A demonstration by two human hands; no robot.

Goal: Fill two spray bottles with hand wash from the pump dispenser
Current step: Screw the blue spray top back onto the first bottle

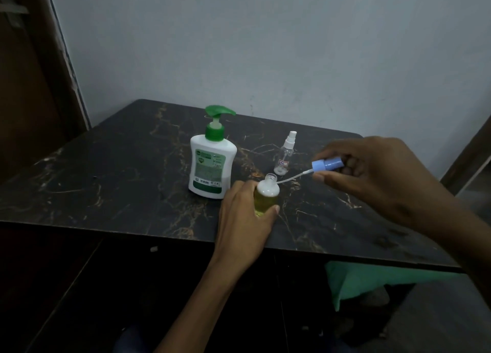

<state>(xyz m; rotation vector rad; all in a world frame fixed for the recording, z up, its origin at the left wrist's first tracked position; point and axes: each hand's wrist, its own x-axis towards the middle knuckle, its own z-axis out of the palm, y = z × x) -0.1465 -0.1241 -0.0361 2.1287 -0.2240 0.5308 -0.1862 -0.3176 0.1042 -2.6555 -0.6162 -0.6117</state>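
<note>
A white pump dispenser (212, 164) with a green pump head stands upright near the middle of the dark marble-patterned table (106, 166). Just right of it, my left hand (244, 220) grips a small open spray bottle (267, 193) holding yellow-green liquid; its neck is uncovered. My right hand (372, 174) pinches a blue spray cap (328, 164) lying sideways in the air, and the cap's thin dip tube (292, 178) slants down toward the open bottle's neck. Behind them stands a second, clear spray bottle (285, 154) with a white nozzle on and a small label.
The table's near edge runs across the lower middle of the view, with a dark floor below. A green cloth (372, 281) shows under the table's right side. A pale wall stands close behind the table, and a brown door frame (39, 87) rises at the left.
</note>
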